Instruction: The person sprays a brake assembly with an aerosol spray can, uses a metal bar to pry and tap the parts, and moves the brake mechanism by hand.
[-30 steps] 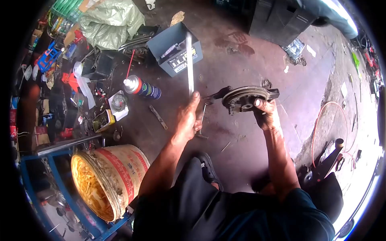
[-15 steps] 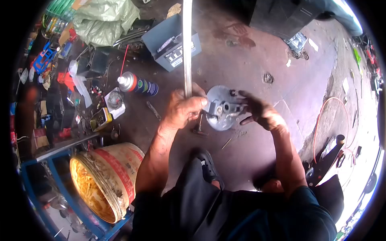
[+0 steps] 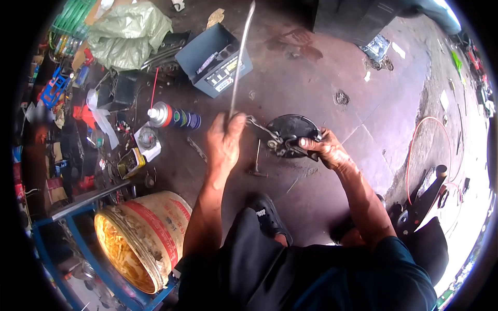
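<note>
My left hand (image 3: 225, 139) is closed around a long, thin metal bar (image 3: 240, 65), which sticks up and away from me. Between that hand and a round brake plate (image 3: 291, 126) runs a slim metal piece (image 3: 262, 127); whether it is a lever or a wrench I cannot tell. My right hand (image 3: 328, 149) grips the plate at its right edge, thumb on top. A dark face with metal fittings on its near side is turned up. Just below, on the floor, lies a small T-shaped metal tool (image 3: 257, 167).
At left a spray can (image 3: 175, 116) lies on its side near an open grey box (image 3: 218, 62). A striped tub (image 3: 155, 220) rests on a blue frame (image 3: 83, 236). Tools and scraps crowd the left; a thin red hose (image 3: 415, 150) curls at right.
The plate has turned from its light grey face to its dark one, and my right hand has closed on its edge. The bar in my left hand now tilts away more.
</note>
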Available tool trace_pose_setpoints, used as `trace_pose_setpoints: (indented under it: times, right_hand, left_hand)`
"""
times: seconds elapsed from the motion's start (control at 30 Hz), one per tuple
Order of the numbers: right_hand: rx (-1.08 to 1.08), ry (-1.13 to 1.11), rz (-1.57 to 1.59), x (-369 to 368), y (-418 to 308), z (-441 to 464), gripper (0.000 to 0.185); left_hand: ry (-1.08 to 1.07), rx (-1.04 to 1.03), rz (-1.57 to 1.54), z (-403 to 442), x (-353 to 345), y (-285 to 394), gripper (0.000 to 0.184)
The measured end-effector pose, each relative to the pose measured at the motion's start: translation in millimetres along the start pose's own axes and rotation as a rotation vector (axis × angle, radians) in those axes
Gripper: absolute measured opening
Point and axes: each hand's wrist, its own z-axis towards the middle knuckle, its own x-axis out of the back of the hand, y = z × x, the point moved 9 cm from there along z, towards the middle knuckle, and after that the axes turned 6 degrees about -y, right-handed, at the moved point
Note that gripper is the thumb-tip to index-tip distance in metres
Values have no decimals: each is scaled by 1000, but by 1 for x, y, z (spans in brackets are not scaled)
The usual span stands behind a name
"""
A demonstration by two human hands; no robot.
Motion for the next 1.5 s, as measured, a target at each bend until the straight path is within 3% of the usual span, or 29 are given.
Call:
trace_pose_setpoints:
  times: [0.03,0.13,0.23,0.3,0.33,0.37,0.47,0.5,0.53,0.63,0.67,0.7,0.73,0.8,0.83,0.87,0.9,0.93,1.0,1.03,1.13,1.17,1.2,1.23,1.27,1.3,1.4,1.47,1.5]
  right_hand:
    - [93,33,27,-7,-21,-3,41]
    - [431,197,-625,8,-56,-7,37]
    - [406,273,-732,12,-67,-18,35]
    - [430,284,-771,13,-69,-20,31]
    - [436,312,-748,14,-70,-22,32]
    - [435,327,-772,13,-68,-23,31]
    - [506,380,-839,7,-85,-32,27]
    - [541,384,-860,2,-93,-35,25]
    - [569,387,-922,-1,-102,-38,25]
    - [596,382,-1005,0,-101,-31,24]
    - [604,422,-983,9,-99,-34,25]
    - [600,431,-948,12,-96,-38,25]
    - [636,439,-915,14,-102,-39,26]
    - [701,436,-871,14,-99,-38,30]
    - [712,440,-869,14,-105,-43,30]
    - [719,435,-865,11,-109,-43,30]
    - [768,420,-818,6,-115,-46,31]
    - [767,420,-802,4,-113,-46,31]
    - [773,423,-802,8,-113,-41,32]
    - [768,442,-695,16,-107,-42,33]
    - [719,474,-762,24,-113,-51,33]
    - [746,459,-725,26,-112,-47,33]
    - [757,435,-682,26,-107,-43,32]
    - [722,420,-585,26,-105,-41,33]
    - [754,410,-629,20,-111,-42,33]
    - [783,395,-677,14,-117,-44,33]
    - [789,411,-691,23,-122,-40,35]
    - [743,383,-624,21,-112,-46,35]
    - [748,392,-582,20,-114,-47,36]
  left_hand:
    - [56,10,247,-4,9,1,33]
    - [67,24,309,-33,2,-29,28]
    - [-134,-40,317,-37,-7,-16,22]
    - [1,12,282,-38,14,66,15]
    - [137,-241,263,-39,35,102,11]
    - [224,-323,14,-43,48,132,19]
    - [122,-799,-343,-65,61,140,36]
    - [551,-654,219,-90,80,15,32]
    - [376,-576,389,-79,28,8,31]
    - [-96,95,628,-53,4,27,27]
    - [22,-35,447,-55,19,38,28]
    - [209,-243,474,-55,39,90,28]
    - [322,-140,336,-58,60,112,28]
    - [580,-585,309,-81,67,155,32]
    - [341,-737,-240,-80,68,119,36]
    - [417,-712,-8,-89,62,46,37]
    - [191,-173,219,-65,33,25,30]
    - [-195,278,620,-66,-3,-1,24]
    - [37,212,275,-69,17,-18,20]
    - [133,-178,426,-64,32,53,22]
    - [487,-474,5,-83,88,136,30]
    - [532,-628,11,-88,89,132,29]
    - [437,-610,-142,-87,74,85,27]
    - [351,-583,-297,-87,60,39,25]
    - [92,103,-267,-66,26,-9,24]
    - [-350,719,-35,-87,-15,-51,22]
    - [36,169,209,-69,30,8,24]
    - [346,0,-23,-67,71,85,28]
    - [402,-193,-262,-64,77,93,30]
